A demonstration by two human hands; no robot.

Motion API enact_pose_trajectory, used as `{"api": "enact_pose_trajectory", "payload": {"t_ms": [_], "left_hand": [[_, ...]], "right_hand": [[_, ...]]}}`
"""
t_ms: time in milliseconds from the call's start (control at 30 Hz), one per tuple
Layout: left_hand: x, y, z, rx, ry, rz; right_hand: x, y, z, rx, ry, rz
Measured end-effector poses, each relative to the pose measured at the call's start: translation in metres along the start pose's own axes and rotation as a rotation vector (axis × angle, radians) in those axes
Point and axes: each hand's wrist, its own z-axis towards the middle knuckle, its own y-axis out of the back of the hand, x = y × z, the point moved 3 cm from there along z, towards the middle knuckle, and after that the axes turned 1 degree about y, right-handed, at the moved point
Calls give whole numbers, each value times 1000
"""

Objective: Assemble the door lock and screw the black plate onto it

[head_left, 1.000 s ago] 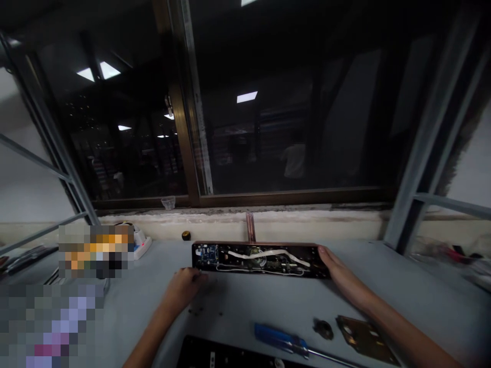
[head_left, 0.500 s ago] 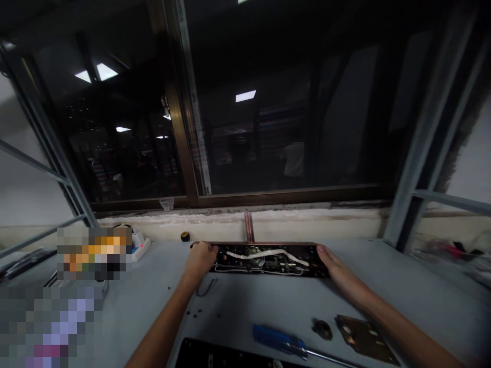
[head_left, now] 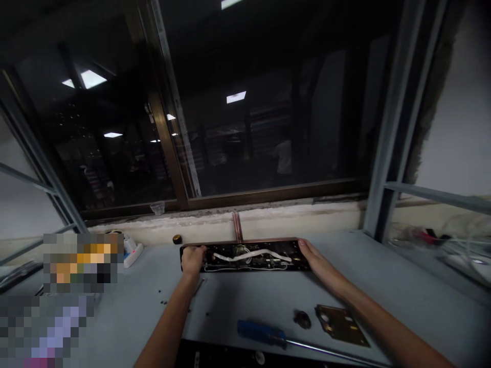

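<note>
Both hands hold a long, narrow black casing (head_left: 226, 249) above the grey table, its open inside facing me. A white ribbon-like cable (head_left: 264, 252) and thin wires run along the inside. A copper-coloured twin post (head_left: 237, 227) stands up from the middle of its upper edge. My left hand (head_left: 193, 261) is closed round the left end, fingers over the front. My right hand (head_left: 311, 255) grips the right end, thumb at the upper corner. Below lies a blue-handled screwdriver (head_left: 264, 332), near a dark round part (head_left: 303, 319) and a brownish metal plate (head_left: 341, 325).
A black panel (head_left: 226, 355) lies at the table's near edge. Several tiny dark bits (head_left: 163, 302) are scattered at left. A white power strip (head_left: 132, 251) and a small round black-and-yellow item (head_left: 177, 238) sit further back. Metal rack posts (head_left: 387, 128) flank the window.
The whole view has shifted, so most things appear further left. Both hands keep hold of the casing. My left forearm now covers part of the thin bent piece on the table.
</note>
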Motion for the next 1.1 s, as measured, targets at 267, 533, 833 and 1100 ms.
{"api": "enact_pose_trajectory", "payload": {"t_ms": [267,533,833,1100], "left_hand": [[-1,-6,-13,128,281,-583],[4,-18,-19,45,329,-897],[5,-13,-23,128,298,-1008],[4,-15,-23,130,282,-975]], "right_hand": [[-2,-2,-1,-20,-1,-8],[-3,-4,-4,-23,5,-3],[-4,-6,-2,-54,15,22],[-4,-4,-4,-52,-9,1]]}}
